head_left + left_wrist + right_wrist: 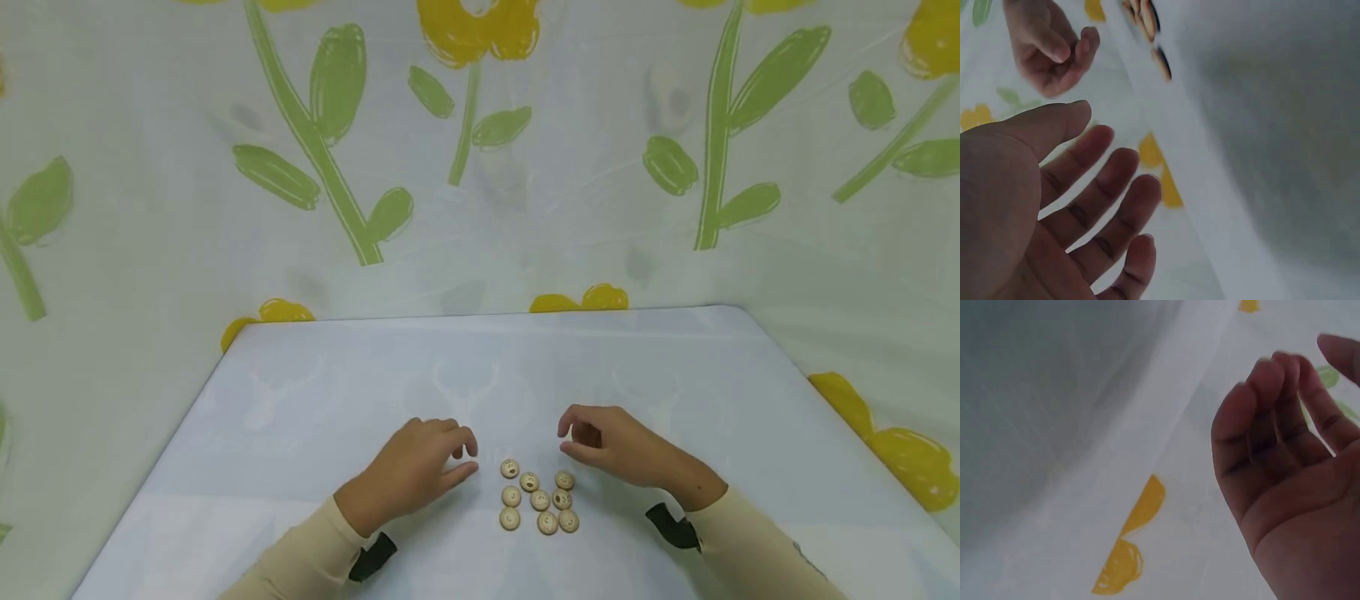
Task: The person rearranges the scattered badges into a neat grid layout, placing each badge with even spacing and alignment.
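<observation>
Several small round wooden discs (pixel 540 500) with dark face-like marks lie in loose rows on the table between the two hands. To their left, my left hand (pixel 420 467) hovers with fingers bent and thumb apart, holding nothing. My right hand (pixel 622 446) is raised at the upper right of the discs, its fingers loosely curled and its thumb apart from them. In the left wrist view a few discs (pixel 1147 19) show edge-on at the top. The right wrist view shows the palm of the right hand (pixel 1297 469) with nothing in it.
The pale table (pixel 360 375) has faint printed patterns, and its far edge meets a white cloth backdrop (pixel 570 217) with green stems and yellow flowers. A dark strap (pixel 372 557) sits at the left wrist, another strap (pixel 672 525) at the right.
</observation>
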Action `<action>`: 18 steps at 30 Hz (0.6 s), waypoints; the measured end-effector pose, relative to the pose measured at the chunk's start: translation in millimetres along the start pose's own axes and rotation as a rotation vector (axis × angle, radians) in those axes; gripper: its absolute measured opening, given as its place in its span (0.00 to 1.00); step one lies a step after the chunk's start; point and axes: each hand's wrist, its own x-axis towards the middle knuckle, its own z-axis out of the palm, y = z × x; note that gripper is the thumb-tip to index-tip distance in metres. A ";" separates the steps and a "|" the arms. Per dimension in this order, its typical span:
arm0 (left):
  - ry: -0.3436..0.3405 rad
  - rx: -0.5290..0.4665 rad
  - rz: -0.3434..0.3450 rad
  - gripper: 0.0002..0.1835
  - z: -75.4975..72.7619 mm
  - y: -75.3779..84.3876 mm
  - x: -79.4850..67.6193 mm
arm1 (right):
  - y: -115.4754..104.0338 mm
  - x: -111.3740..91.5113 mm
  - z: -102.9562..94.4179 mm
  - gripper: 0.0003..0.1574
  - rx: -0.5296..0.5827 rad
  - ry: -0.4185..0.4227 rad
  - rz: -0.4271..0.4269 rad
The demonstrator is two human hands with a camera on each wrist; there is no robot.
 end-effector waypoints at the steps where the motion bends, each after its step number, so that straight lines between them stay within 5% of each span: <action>1: -0.014 -0.009 0.023 0.07 1.7 4.3 1.8 | -0.1 -2.2 1.5 0.09 0.017 -0.017 -0.014; 6: -0.095 -0.070 0.074 0.05 8.7 16.1 8.4 | -1.8 -7.4 8.1 0.07 0.036 -0.090 -0.035; 18: -0.200 -0.197 0.033 0.17 31.6 19.2 17.8 | 7.3 -12.1 9.9 0.10 0.059 -0.186 -0.006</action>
